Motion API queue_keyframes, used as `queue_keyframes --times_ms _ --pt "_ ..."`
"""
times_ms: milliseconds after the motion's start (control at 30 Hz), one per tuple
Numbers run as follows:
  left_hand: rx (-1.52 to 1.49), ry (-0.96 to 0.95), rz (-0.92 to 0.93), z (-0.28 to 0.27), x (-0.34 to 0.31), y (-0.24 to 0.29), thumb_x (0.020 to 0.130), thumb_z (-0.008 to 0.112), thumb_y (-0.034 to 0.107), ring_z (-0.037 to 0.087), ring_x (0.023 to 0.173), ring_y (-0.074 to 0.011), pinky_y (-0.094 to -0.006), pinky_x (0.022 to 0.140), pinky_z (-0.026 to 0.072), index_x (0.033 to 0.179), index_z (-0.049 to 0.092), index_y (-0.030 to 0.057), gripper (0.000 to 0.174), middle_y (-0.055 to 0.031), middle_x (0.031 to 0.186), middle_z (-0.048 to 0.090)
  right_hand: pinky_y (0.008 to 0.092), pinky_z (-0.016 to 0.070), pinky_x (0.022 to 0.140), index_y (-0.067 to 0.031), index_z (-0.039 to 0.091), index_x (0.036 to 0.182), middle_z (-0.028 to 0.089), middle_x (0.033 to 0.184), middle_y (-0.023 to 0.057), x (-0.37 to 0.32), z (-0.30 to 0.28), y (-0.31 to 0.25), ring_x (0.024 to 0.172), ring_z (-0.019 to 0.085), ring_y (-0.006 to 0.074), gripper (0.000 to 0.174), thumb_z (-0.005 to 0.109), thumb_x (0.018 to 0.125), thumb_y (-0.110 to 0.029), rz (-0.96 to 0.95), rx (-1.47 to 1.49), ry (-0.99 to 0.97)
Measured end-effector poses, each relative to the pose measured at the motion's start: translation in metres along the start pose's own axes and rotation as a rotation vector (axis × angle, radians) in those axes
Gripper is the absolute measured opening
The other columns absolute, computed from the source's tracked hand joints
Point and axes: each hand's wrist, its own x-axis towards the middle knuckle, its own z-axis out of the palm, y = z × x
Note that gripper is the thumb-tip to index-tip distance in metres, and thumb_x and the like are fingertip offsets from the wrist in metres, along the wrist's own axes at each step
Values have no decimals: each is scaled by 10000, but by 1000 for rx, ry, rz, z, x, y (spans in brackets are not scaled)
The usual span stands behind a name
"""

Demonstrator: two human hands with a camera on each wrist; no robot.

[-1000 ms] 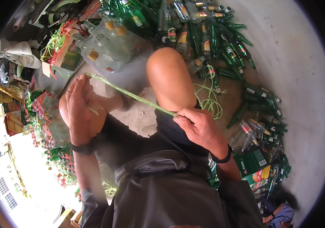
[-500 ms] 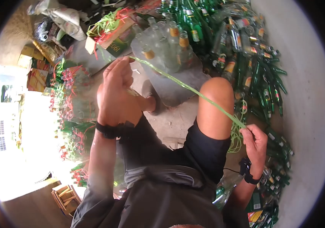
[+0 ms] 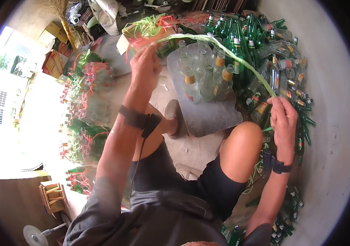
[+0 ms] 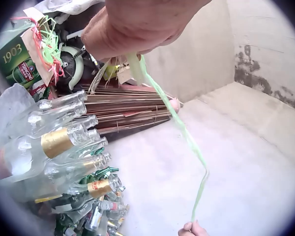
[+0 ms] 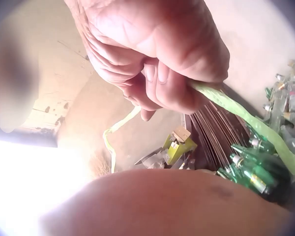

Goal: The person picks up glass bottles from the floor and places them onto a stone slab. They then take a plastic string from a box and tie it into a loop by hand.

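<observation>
A light green plastic twine [image 3: 246,64] arches between my two hands in the head view. My left hand [image 3: 145,67] pinches one end, up near the cardboard box. On the other side, my right hand [image 3: 283,119] grips the twine between thumb and curled fingers, above the right knee; a short tail hangs below it. Beneath the arch, a group of clear glass bottles [image 3: 207,84], some with gold neck labels, stands upright on a grey board [image 3: 207,123]. The left wrist view shows the twine [image 4: 174,115] running slack from the left hand down to the right fingertips.
An open box [image 3: 122,44] overflows with green and red twine. Green bottles [image 3: 244,45] are heaped at the back right, beside the pale wall [image 3: 334,123]. Bundled bottles tied with red twine [image 3: 87,106] line the left. A wooden stool [image 3: 53,197] stands lower left.
Both hands have risen and moved forward, toward the clear bottles. The twine, first taut over the knees, now bows upward above them. The head view has shifted, bringing the board into fuller view.
</observation>
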Motion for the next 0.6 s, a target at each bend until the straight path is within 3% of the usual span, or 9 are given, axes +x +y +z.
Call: queue_keyframes --times_ms 133,333,400,500,600 --pt "-16 73 14 4 31 -7 986 672 194 249 479 -29 -233 441 190 1069 684 23 191 108 618 328 189 196 455 -30 711 1001 403 652 -94 63 21 4 544 292 -21 270 646 1019 -292 -7 35 -3" --pt "18 94 25 3 55 -31 980 674 198 268 466 -44 -252 436 200 1047 687 26 185 89 623 348 200 188 450 -42 710 988 393 640 -107 94 25 25 531 284 -13 262 647 1020 -294 52 -27 -84" --pt "80 112 9 2 58 -38 950 694 212 350 462 -57 -248 414 275 1016 681 2 221 61 613 435 203 187 449 -45 709 983 378 627 -114 98 24 37 526 287 -10 264 640 1023 -297 51 -69 -121" --pt "83 146 -19 3 58 -49 977 673 198 278 463 -50 -251 434 207 1041 680 26 184 84 623 356 185 173 436 -52 705 1009 369 634 -115 102 23 47 519 262 -24 285 634 1026 -327 111 -73 -106" --pt "79 101 -38 -4 57 -58 980 665 193 292 464 -50 -251 429 213 1053 677 24 184 80 625 363 202 188 447 -50 712 985 379 615 -113 99 9 51 521 297 -12 276 647 1016 -316 156 -102 -62"
